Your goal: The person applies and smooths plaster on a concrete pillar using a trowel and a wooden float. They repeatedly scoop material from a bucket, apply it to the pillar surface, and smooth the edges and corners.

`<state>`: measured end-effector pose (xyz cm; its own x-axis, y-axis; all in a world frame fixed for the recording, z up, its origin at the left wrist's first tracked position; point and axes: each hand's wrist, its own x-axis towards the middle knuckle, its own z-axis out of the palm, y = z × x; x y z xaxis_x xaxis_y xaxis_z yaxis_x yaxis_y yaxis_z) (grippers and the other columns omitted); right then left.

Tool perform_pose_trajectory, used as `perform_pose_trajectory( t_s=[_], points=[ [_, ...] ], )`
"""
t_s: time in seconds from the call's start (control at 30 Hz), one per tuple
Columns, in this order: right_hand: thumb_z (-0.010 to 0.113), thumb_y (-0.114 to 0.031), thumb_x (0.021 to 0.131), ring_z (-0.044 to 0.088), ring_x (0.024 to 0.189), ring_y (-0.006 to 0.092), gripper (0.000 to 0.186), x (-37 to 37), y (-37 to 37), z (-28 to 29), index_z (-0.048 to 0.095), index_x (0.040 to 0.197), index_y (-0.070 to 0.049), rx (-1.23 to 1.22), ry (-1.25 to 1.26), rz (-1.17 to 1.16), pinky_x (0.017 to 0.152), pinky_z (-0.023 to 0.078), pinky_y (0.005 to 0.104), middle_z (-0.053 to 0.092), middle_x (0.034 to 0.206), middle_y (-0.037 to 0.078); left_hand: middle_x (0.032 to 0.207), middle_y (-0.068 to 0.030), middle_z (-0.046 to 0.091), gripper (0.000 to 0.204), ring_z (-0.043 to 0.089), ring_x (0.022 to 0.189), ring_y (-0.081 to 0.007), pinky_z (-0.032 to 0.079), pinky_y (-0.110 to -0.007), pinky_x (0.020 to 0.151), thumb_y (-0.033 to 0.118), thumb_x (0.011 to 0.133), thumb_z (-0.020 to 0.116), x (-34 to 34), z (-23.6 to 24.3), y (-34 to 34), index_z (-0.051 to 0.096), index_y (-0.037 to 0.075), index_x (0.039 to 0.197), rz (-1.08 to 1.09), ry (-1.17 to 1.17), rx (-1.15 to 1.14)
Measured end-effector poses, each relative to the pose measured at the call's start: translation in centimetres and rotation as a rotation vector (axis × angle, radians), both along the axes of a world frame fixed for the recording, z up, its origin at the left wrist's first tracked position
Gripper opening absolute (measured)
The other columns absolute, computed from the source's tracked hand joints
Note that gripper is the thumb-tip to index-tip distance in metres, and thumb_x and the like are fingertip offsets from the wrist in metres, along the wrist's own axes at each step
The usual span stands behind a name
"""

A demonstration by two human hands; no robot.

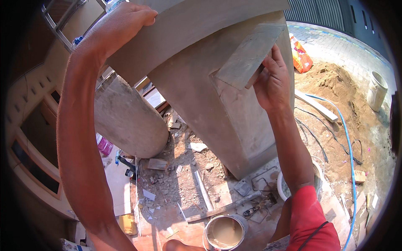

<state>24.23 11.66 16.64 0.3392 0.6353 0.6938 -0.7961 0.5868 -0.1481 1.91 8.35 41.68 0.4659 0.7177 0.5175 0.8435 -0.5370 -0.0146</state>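
Observation:
My right hand [272, 79] grips a plastering float [252, 54], a flat grey board smeared with mortar. The float's long face slants up to the right, close to the grey plastered column [201, 96]; I cannot tell whether it touches fully. A wide curved plastered ledge [201, 25] juts out above the column. At the upper left, my left hand [136, 16] is curled against the ledge's left end, with its thumb toward the right and its other fingers partly hidden. A clear plastic bottle [112, 5] shows just behind that hand.
A round plastered pillar [127, 117] stands at left. Rubble [188, 163] covers the ground between. A bucket of wet mortar [225, 232] sits below, with a white tub [284, 188] beside my right arm. Sand [335, 88], a blue hose [349, 154] and a grey bucket [377, 91] lie right.

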Motion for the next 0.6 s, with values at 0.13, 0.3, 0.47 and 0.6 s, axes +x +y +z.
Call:
perform_pose_trajectory(
  t_s=[0.13,0.3,0.47,0.6],
  points=[
    [0.057,-0.003,0.099,0.057,0.124,0.0214,0.058,-5.3,0.1,0.1,0.035,0.151,-0.004,0.024,0.078,0.180,0.102,0.051,0.0378,0.056,0.136,0.011,0.110,-0.0103,0.069,0.044,0.064,0.103,-0.0197,0.049,-0.033,0.092,0.027,0.091,0.053,0.8,0.0,-0.9,0.068,0.003,0.124,0.049,0.048,-0.011],
    [0.064,-0.005,0.093,0.062,0.114,0.0212,0.051,-5.5,-0.6,0.8,0.051,0.142,-0.004,-0.096,-0.090,-0.270,0.097,0.051,0.0348,0.062,0.126,0.009,0.111,-0.0103,0.069,0.043,0.064,0.103,-0.0195,0.049,-0.033,0.092,0.024,0.091,0.053,0.9,0.1,-1.1,0.068,0.003,0.125,0.071,0.087,-0.018],
    [0.064,-0.005,0.083,0.063,0.096,0.0295,0.046,-0.8,-0.8,1.6,0.066,0.128,-0.009,-0.269,-0.575,-1.387,0.084,0.051,0.0384,0.060,0.103,0.014,0.112,-0.0104,0.069,0.043,0.064,0.104,-0.0202,0.049,-0.033,0.093,0.024,0.091,0.053,0.8,-0.1,-0.8,0.069,0.003,0.124,0.076,0.129,0.047],
    [0.061,-0.008,0.084,0.061,0.096,0.0342,0.043,0.5,-0.8,2.5,0.067,0.127,-0.011,-0.312,-0.778,-1.494,0.085,0.051,0.0432,0.058,0.103,0.016,0.114,-0.0112,0.069,0.044,0.064,0.106,-0.0212,0.048,-0.033,0.095,0.025,0.090,0.053,0.6,-0.3,-0.6,0.068,0.003,0.125,0.052,0.052,0.019]
  ],
)
